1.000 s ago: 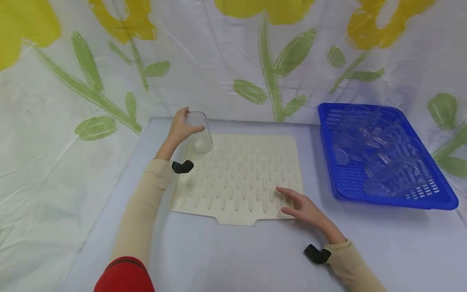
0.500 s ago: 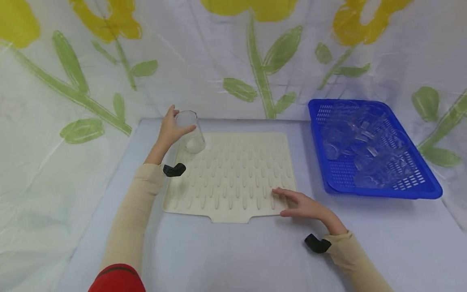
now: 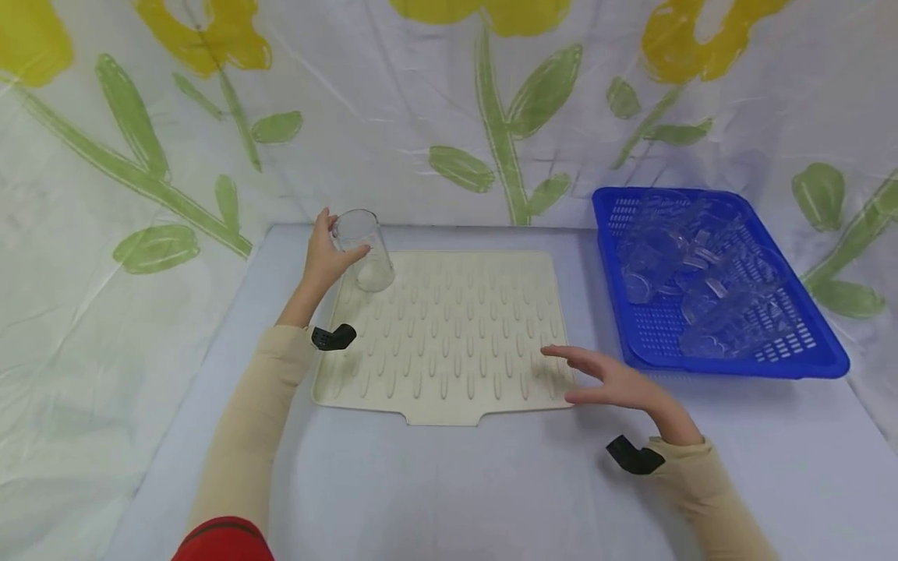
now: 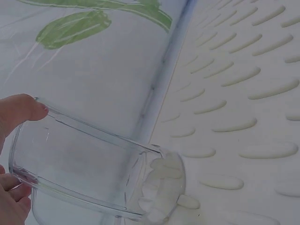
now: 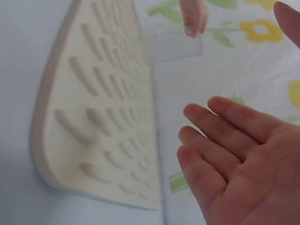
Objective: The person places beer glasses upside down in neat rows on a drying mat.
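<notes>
A tall clear drinking glass (image 3: pixel 369 257) stands at the far left corner of the cream ribbed mat (image 3: pixel 449 343), leaning slightly in view. My left hand (image 3: pixel 325 259) holds it near the rim, thumb on one side and fingers on the other. In the left wrist view, the glass (image 4: pixel 84 159) lies across the picture with its thick base against the mat; a curved clear outline shows below its wall. Over the mat's front right edge, my right hand (image 3: pixel 606 379) holds nothing, fingers extended and thumb apart. The right wrist view shows its open palm (image 5: pixel 253 173).
At the right stands a blue perforated basket (image 3: pixel 631 343) with several clear glass vessels (image 3: pixel 730 304) lying in it. A white sheet (image 3: pixel 393 140) with painted flowers hangs behind the white table (image 3: pixel 435 491). The mat has a tab at its front edge.
The head view has shifted a little. My right hand has moved slightly right and away from the mat's middle. The left hand has stayed at the glass, which keeps its place on the mat.
</notes>
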Available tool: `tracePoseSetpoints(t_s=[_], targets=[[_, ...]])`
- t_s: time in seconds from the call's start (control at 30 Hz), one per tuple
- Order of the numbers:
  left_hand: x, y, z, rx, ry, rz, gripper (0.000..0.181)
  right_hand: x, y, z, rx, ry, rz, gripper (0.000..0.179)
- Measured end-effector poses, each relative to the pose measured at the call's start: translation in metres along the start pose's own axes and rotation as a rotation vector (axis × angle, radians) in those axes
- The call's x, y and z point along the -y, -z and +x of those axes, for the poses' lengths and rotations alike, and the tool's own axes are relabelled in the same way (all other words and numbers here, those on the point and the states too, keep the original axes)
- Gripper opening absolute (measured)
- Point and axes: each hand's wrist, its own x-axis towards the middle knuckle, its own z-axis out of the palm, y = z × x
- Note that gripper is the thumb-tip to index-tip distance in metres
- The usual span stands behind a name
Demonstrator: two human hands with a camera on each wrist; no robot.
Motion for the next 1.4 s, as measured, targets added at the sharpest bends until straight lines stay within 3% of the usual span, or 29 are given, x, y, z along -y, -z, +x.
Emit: tracePoseSetpoints(t_s=[0.3, 0.63, 0.8, 1.03, 1.2, 1.4], targets=[[0.003, -0.001, -0.004, -0.001, -0.052, 0.052, 0.089, 0.008, 0.019, -0.015, -0.159, 0.144, 0.02, 0.064], [0.005, 0.004, -0.005, 0.017, -0.028, 0.098, 0.083, 0.022, 0.045, -0.036, -0.344, 0.329, 0.198, 0.056], [0.007, 0.005, -0.003, 0.031, -0.048, 0.107, 0.076, 0.021, 0.053, -0.053, -0.456, 0.409, 0.269, 0.052], [0.006, 0.005, -0.001, 0.043, -0.04, 0.112, 0.073, 0.019, 0.066, -0.079, -0.747, 0.411, 0.361, 0.05], [0.005, 0.004, -0.001, 0.051, -0.031, 0.113, 0.073, 0.02, 0.079, -0.095, -0.953, 0.343, 0.362, 0.047], [0.005, 0.004, 0.0, 0.047, -0.021, 0.12, 0.072, 0.015, 0.098, -0.105, -1.033, 0.183, 0.293, 0.046]])
